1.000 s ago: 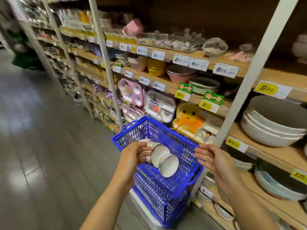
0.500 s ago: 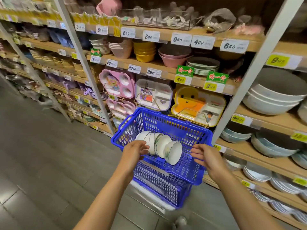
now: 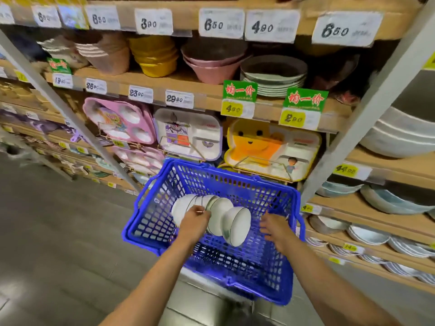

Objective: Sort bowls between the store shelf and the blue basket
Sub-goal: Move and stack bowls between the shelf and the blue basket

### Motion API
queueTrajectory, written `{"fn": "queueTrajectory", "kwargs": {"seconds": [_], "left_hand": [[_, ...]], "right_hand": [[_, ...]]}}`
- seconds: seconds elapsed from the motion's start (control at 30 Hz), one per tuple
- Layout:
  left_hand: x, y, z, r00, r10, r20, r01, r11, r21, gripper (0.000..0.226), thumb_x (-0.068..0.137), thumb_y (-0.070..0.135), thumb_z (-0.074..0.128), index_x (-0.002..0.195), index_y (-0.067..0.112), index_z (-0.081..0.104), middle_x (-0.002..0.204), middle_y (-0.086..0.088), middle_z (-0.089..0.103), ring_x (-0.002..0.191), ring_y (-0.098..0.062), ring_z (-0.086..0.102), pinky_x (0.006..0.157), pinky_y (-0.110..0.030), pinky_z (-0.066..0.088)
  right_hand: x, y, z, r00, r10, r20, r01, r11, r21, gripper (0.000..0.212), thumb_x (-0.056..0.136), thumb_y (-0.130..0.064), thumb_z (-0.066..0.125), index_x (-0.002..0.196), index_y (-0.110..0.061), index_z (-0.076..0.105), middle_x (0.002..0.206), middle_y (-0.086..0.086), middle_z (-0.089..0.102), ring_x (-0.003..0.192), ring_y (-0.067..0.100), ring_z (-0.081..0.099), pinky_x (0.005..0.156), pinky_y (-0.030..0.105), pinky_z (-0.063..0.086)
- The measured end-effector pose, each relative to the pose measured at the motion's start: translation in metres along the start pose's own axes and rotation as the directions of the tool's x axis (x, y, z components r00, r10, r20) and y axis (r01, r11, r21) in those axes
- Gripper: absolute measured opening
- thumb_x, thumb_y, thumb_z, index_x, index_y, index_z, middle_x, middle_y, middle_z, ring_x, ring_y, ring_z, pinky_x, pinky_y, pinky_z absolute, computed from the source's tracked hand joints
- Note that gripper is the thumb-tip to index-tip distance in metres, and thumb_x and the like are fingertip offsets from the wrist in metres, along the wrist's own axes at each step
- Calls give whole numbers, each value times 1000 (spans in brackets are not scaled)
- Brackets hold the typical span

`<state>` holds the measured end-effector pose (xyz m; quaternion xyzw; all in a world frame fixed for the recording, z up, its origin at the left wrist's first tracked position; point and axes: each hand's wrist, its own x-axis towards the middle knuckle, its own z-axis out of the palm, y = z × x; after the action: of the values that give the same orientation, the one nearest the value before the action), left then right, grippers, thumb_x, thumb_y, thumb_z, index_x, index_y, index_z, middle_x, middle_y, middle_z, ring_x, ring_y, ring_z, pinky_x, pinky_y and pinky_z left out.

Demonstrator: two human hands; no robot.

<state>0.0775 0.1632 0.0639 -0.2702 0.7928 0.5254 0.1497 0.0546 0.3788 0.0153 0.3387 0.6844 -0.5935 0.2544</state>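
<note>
A grey tiled floor (image 3: 51, 231) runs along the left of a shop aisle. On the right stands a store shelf (image 3: 207, 90) of wooden boards, its edges lined with white and yellow price tags (image 3: 221, 23) and 2 green signs (image 3: 240, 89). 2 grey metal posts (image 3: 367, 114) slant across the front of it.

On the upper board sit stacks of yellow bowls (image 3: 155, 57), pink bowls (image 3: 211, 69) and plates (image 3: 273, 78). Below them 3 divided trays stand on edge: a pink tray (image 3: 120, 121), a white tray (image 3: 188, 135) and a yellow tray (image 3: 270, 147). Large grey bowls (image 3: 400, 137) fill the bay beyond the right post, with smaller dishes on the lower boards.

The blue basket (image 3: 235, 177) sits in front of the shelf, its far rim just below the trays and its right corner near the right post. Inside it a row of white bowls (image 3: 237, 222) lies on its side, nested, rims facing right. The left hand (image 3: 194, 223) reaches in and curls its fingers on the middle of that row. The right hand (image 3: 274, 228) is inside the basket too, fingers spread and loose, holding nothing, just beside the last bowl but apart from it.
</note>
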Motion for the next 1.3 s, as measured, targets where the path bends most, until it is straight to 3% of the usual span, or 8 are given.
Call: {"fn": "queueTrajectory", "kwargs": {"seconds": [0.13, 0.23, 0.33, 0.57, 0.9, 1.03, 1.13, 1.3], "left_hand": [[48, -8, 37, 992, -36, 118, 24, 994, 105, 40, 86, 21, 65, 121, 9, 50, 99, -3, 61, 88, -25, 58, 79, -38, 48], [77, -24, 71, 976, -68, 207, 29, 981, 189, 62, 83, 19, 71, 136, 7, 41, 107, -4, 57, 96, -23, 56, 76, -28, 42], [106, -44, 105, 957, -83, 278, -9, 949, 315, 84, 82, 18, 72, 150, 9, 23, 128, -11, 49, 107, -30, 56, 80, -28, 44], [133, -91, 141, 973, 37, 229, -148, 859, 489, 76, 92, 1, 45, 154, 31, 13, 144, -28, 30, 104, -46, 56, 83, -42, 46], [146, -75, 120, 966, 33, 257, -114, 945, 306, 74, 85, -9, 38, 149, 26, 30, 104, -13, 57, 103, -35, 57, 81, -33, 44], [133, -34, 101, 961, 19, 276, -42, 996, 77, 66, 86, -10, 37, 144, 21, 40, 127, -12, 56, 117, -35, 53, 90, -57, 51], [119, -1, 80, 943, -34, 331, 37, 999, -4, 60, 88, -8, 32, 137, 23, 46, 126, -6, 56, 105, -33, 58, 71, -61, 56], [87, 48, 34, 877, -81, 473, 126, 990, -65, 67, 82, -14, 30, 135, 26, 42, 122, -1, 49, 98, -31, 53, 61, -55, 59]], "right_hand": [[41, 2, 9, 997, 62, -53, -62, 998, -3, 41, 98, -19, 47, 120, 15, 52, 95, 32, 48, 81, 26, 40, 61, 36, 26], [66, 8, 19, 989, 119, -84, -121, 993, -16, 29, 98, -23, 48, 97, 4, 60, 89, 32, 44, 88, 45, 59, 68, 38, 29], [100, 21, 31, 980, 149, -135, -157, 986, -50, 24, 98, -25, 47, 77, -13, 48, 71, 11, 42, 66, 25, 41, 64, 39, 32], [140, 52, 56, 964, 191, -183, -230, 948, -219, 16, 98, -27, 49, 89, -14, 49, 64, 3, 44, 53, 18, 37, 50, 32, 30], [142, 53, 46, 969, 137, -207, -176, 967, -184, 48, 103, -34, 37, 131, 1, 53, 131, 20, 56, 105, 28, 55, 80, 32, 38], [117, 27, 32, 975, 85, -204, -97, 994, -50, 47, 104, -36, 33, 133, -3, 51, 134, 17, 53, 107, 24, 52, 82, 26, 40], [88, 1, 24, 987, 16, -159, 15, 981, 192, 39, 104, -34, 37, 131, -11, 54, 125, 7, 58, 98, 18, 55, 64, 12, 44], [29, -35, 11, 978, -204, -35, 203, 906, 373, 30, 99, -45, 42, 112, -33, 67, 121, 0, 68, 108, 18, 62, 90, 36, 50]]}}
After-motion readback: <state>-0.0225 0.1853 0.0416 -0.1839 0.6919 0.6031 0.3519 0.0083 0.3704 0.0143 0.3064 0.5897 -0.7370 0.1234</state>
